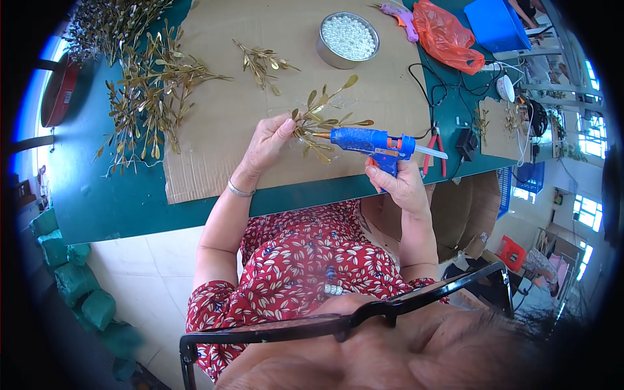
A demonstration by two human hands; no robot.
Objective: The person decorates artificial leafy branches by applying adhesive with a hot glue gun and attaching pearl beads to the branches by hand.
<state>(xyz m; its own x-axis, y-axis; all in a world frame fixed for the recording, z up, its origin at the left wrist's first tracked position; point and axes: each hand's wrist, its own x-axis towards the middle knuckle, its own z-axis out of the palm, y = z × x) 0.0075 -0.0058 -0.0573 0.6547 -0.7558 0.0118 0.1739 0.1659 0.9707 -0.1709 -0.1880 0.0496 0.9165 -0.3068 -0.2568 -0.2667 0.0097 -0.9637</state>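
Observation:
My left hand (268,140) is closed, pinching a gold artificial leaf sprig (318,112) just above the cardboard. A blue hot glue gun (364,139) is gripped in my right hand (402,185), with a clear glue stick jutting from its back end. The gun's copper-coloured nozzle points left and reaches the leaves by my left fingers; whether it touches a stem I cannot tell. Beyond my hands, a loose gold sprig (263,64) lies on the cardboard sheet (214,123). Past it to the right stands a round metal tin (325,53) full of white pearl beads (349,38).
Gold sprigs (153,97) are heaped at the left of the green table (84,188). At the right lie red-handled pliers (434,153), a black adapter (466,144), cables, a red plastic bag (445,39), a pink glue gun (400,18) and a blue bin (497,26).

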